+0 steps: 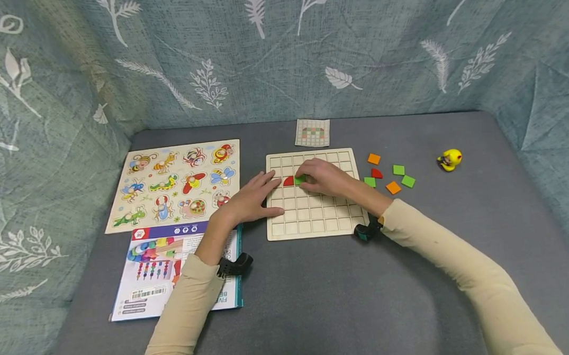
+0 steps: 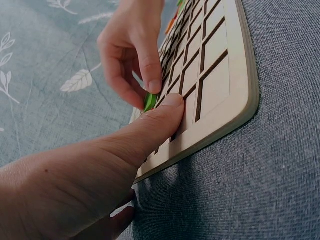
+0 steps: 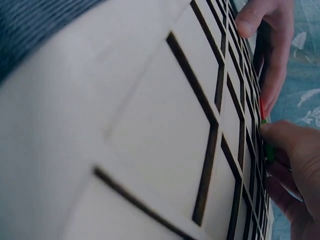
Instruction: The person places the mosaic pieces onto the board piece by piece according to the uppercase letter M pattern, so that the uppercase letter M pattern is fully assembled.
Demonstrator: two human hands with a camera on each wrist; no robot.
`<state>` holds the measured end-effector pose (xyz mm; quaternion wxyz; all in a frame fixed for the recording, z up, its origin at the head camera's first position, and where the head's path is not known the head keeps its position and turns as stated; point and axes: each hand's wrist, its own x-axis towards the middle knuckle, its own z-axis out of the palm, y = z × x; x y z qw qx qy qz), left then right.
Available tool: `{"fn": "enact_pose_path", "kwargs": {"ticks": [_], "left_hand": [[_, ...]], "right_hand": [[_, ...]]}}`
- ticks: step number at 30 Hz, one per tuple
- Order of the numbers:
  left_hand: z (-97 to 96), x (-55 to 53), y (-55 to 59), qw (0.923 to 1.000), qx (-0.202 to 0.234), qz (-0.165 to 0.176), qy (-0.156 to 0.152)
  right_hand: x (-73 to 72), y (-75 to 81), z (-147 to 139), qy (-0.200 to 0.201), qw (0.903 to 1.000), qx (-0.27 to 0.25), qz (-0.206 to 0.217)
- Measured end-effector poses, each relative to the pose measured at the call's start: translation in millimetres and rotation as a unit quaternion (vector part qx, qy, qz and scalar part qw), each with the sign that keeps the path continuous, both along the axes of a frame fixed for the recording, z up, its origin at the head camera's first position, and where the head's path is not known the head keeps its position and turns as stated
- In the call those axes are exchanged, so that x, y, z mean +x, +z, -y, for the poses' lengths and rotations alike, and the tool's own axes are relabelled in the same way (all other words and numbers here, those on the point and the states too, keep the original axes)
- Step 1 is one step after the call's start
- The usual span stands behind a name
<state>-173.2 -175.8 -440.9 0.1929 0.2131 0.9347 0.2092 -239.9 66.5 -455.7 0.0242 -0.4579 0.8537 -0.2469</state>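
A wooden grid board point(image 1: 315, 218) lies on the table with a red quarter-round tile point(image 1: 288, 181) in one of its upper-left cells. Just right of that tile, my right hand point(image 1: 325, 177) pinches a green square tile point(image 1: 299, 180) between thumb and fingers, down at the board. The green tile also shows between the right fingertips in both wrist views. My left hand point(image 1: 249, 200) rests at the board's left edge, fingers spread, its thumb point(image 2: 162, 112) lying over the rim. In the left wrist view its other fingers are partly hidden.
Several loose orange, green point(image 1: 398, 170) and red tiles lie right of the board. Behind it is a small pattern card point(image 1: 313, 133). A yellow toy figure point(image 1: 449, 160) stands at far right. An insect puzzle board point(image 1: 180, 184) and a printed box point(image 1: 174, 277) lie on the left.
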Motion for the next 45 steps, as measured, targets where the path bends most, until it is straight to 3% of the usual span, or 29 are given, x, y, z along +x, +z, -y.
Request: {"fn": "enact_pose_path", "kwargs": {"ticks": [15,20,26,35,45], "left_hand": [[2.4,1.4,-0.1,1.0000,-0.006,0.005,0.004],[2.2,1.5,0.5,0.9999,-0.009,0.006,0.005],[0.7,0.7,3.5,1.0000,-0.003,0.001,0.002],[2.0,0.8,4.3,1.0000,-0.005,0.004,0.003],[1.3,0.8,-0.1,1.0000,0.005,0.001,-0.003]], "right_hand": [[5.6,-1.3,1.0,0.004,0.9997,0.014,-0.022],[17.3,9.9,-11.1,-0.042,0.9991,-0.004,-0.001],[25.8,19.9,-56.1,-0.112,0.9924,-0.050,0.011],[12.3,9.4,-123.8,-0.218,0.9749,-0.035,0.028],[-1.1,-0.3,-141.7,-0.255,0.9659,0.004,0.046]]}}
